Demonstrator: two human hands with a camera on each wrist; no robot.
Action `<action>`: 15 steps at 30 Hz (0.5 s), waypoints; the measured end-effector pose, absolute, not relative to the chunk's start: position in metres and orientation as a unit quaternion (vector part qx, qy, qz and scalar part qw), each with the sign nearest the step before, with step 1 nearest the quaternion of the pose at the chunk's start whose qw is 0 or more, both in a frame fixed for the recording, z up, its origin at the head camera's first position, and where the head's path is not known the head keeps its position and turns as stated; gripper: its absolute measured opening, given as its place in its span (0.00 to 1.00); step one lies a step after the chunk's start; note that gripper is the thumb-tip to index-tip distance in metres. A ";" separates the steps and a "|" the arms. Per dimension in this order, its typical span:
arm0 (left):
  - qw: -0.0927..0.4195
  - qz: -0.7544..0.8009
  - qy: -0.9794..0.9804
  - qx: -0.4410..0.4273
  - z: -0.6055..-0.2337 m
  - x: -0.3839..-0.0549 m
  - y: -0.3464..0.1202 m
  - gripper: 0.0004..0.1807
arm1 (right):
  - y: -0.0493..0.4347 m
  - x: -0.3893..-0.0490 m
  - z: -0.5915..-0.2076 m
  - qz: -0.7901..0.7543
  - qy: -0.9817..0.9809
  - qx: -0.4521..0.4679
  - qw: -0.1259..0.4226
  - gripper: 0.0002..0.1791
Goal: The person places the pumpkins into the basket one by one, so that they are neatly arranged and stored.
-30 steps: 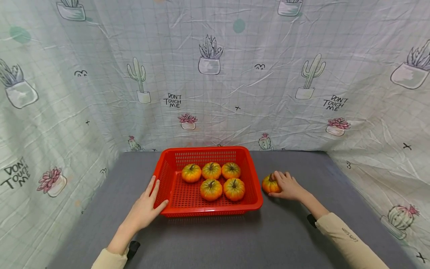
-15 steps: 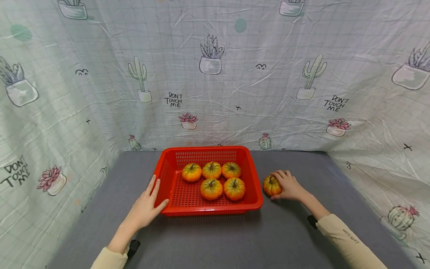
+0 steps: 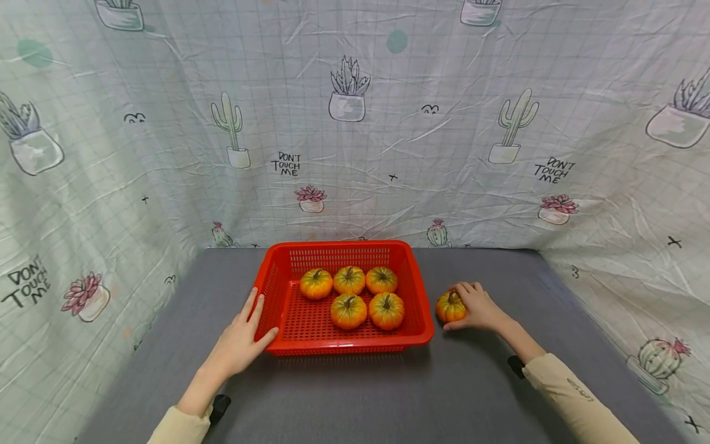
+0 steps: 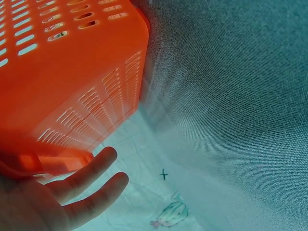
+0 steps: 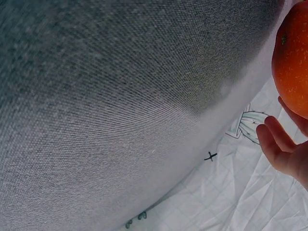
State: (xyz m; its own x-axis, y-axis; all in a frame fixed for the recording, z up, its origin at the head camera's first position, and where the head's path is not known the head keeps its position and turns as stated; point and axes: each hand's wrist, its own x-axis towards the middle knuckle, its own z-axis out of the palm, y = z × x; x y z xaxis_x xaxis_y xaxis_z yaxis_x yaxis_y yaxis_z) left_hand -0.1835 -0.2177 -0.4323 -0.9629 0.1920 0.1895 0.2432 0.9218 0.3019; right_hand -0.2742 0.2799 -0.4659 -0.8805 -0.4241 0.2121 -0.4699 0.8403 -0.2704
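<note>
My left hand [image 3: 234,346] rests at the left rim of a red plastic basket [image 3: 344,345], its fingers stretched and spread. The left wrist view shows two of those fingers straight beside the basket's slotted wall [image 4: 62,91]. Right of the basket, my right hand [image 3: 480,310] holds a small orange pumpkin [image 3: 448,309] between thumb and fingers. Its stem faces up, and the palm side hides part of it. In the right wrist view the pumpkin [image 5: 293,57] is cut off by the frame edge, and two fingers [image 5: 276,144] hang apart from it.
Several like pumpkins [image 3: 349,311] sit inside the basket, toward its middle and right. A grey cloth [image 3: 344,401] covers the table. Printed cactus fabric [image 3: 388,148] hangs behind and along both sides.
The pumpkin at my right hand has shifted slightly right, and its stem side shows more. My right thumb has moved a little left around its near side. My left hand has stayed still.
</note>
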 end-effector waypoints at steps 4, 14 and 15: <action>0.076 -0.168 -0.977 -0.111 -0.432 -0.185 -0.218 0.43 | 0.281 -0.275 -0.465 0.166 -0.958 0.226 0.065 0.45; 0.072 -0.168 -0.977 -0.109 -0.432 -0.184 -0.217 0.43 | 0.282 -0.271 -0.468 0.150 -0.960 0.223 0.075 0.47; 0.072 -0.167 -0.977 -0.108 -0.433 -0.184 -0.217 0.43 | 0.282 -0.271 -0.468 0.149 -0.960 0.224 0.077 0.47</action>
